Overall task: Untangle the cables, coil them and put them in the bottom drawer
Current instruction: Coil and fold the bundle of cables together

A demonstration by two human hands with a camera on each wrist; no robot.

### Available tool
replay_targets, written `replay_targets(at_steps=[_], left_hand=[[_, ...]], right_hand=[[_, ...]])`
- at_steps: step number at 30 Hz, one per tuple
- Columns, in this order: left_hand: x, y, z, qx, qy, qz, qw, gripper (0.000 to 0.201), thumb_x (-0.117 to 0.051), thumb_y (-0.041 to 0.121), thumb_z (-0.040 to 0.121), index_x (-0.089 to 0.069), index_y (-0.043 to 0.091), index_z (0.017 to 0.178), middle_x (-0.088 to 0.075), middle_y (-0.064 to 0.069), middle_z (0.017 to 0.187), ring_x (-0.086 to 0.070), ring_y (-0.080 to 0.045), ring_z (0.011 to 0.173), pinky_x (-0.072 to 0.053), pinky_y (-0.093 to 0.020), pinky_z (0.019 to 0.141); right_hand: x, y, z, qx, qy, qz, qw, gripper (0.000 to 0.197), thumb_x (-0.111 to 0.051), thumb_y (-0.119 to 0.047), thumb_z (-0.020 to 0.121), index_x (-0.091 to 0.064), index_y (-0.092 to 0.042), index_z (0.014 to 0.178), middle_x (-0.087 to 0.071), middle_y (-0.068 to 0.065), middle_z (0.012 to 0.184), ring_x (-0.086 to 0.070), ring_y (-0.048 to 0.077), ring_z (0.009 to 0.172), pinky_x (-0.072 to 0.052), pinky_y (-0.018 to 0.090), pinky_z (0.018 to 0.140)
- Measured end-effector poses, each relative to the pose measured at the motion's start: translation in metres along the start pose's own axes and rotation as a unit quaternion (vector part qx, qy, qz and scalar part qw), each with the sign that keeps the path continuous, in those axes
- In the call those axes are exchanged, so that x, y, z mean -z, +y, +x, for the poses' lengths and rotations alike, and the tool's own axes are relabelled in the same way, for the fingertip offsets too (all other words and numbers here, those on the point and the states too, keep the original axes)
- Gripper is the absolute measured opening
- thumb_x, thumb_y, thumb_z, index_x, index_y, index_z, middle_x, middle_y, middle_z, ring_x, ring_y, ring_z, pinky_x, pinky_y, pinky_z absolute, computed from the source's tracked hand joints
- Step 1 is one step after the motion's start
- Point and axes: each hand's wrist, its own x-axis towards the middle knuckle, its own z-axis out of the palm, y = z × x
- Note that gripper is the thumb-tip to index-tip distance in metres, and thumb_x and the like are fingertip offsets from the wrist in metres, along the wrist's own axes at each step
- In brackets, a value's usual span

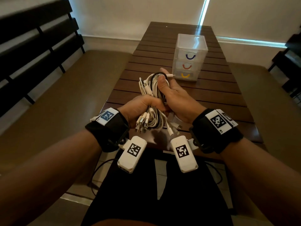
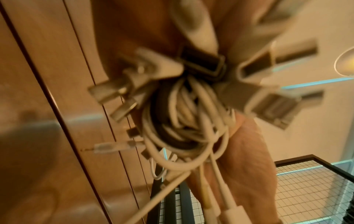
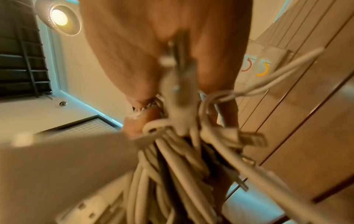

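Both hands hold one cable bundle (image 1: pixel 150 86) above the near end of the wooden table (image 1: pixel 203 95): several white cables and a black one, looped together. My left hand (image 1: pixel 145 105) grips the bundle's lower part in a fist, and USB plugs (image 1: pixel 143 123) fan out below it. My right hand (image 1: pixel 169 93) grips the upper part with its thumb across the loops. Up close, the left wrist view shows the bundle (image 2: pixel 182 121) and plugs (image 2: pixel 203 60), blurred. In the right wrist view the bundle (image 3: pixel 172 174) hangs under my right hand (image 3: pixel 149 45). The clear drawer unit (image 1: pixel 190 44) stands beyond, its yellow-handled bottom drawer (image 1: pixel 185 76) closed.
A dark slatted bench (image 1: pixel 32 46) runs along the left and a dark rack (image 1: pixel 291 62) stands at the right. A thin black cable (image 1: pixel 97 168) lies on the floor by my legs. A wire-mesh shelf (image 2: pixel 306 189) shows in the left wrist view.
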Motion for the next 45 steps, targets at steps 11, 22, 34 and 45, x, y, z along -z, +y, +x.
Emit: replay_targets(at_steps=[11,22,34,45], left_hand=[[-0.001,0.011,0.004,0.041,0.078,0.095,0.992,0.043,-0.069,0.002,0.072,-0.062,-0.012,0.111,-0.068,-0.023,0.09,-0.066,-0.031,0.073,-0.056,-0.039,0.076],[-0.001,-0.005,0.02,-0.033,0.097,-0.088,0.991,0.035,-0.066,0.01,0.073,-0.066,-0.005,0.105,-0.064,-0.022,0.091,-0.065,-0.027,0.071,-0.054,-0.036,0.065],[0.024,0.013,0.003,-0.116,0.115,-0.295,0.942,0.021,-0.045,0.005,0.089,-0.05,0.009,0.069,-0.066,-0.008,0.068,-0.069,-0.02,0.073,-0.055,-0.039,0.081],[0.038,0.009,-0.004,-0.109,0.161,-0.328,0.925,0.024,-0.046,0.012,0.088,-0.054,0.007,0.066,-0.058,-0.007,0.069,-0.057,-0.016,0.058,-0.055,-0.027,0.056]], right_hand=[[0.01,0.007,0.009,-0.008,0.029,0.059,0.998,0.069,-0.054,-0.049,0.087,-0.034,-0.015,0.144,-0.064,0.015,0.114,-0.07,0.012,0.085,-0.054,0.024,0.061],[0.035,0.01,0.003,0.011,-0.107,-0.175,0.979,0.042,-0.049,-0.06,0.083,-0.065,-0.033,0.112,-0.067,-0.009,0.109,-0.062,0.006,0.104,-0.046,0.028,0.094],[0.084,0.024,-0.005,0.077,0.126,-0.129,0.981,0.011,-0.062,-0.016,0.092,-0.072,-0.019,0.089,-0.065,-0.01,0.073,-0.056,-0.003,0.066,-0.043,0.01,0.056],[0.101,0.019,0.0,-0.012,0.371,-0.216,0.903,0.054,-0.067,-0.013,0.084,-0.049,-0.012,0.134,-0.057,0.002,0.102,-0.061,0.018,0.094,-0.054,0.035,0.086]])
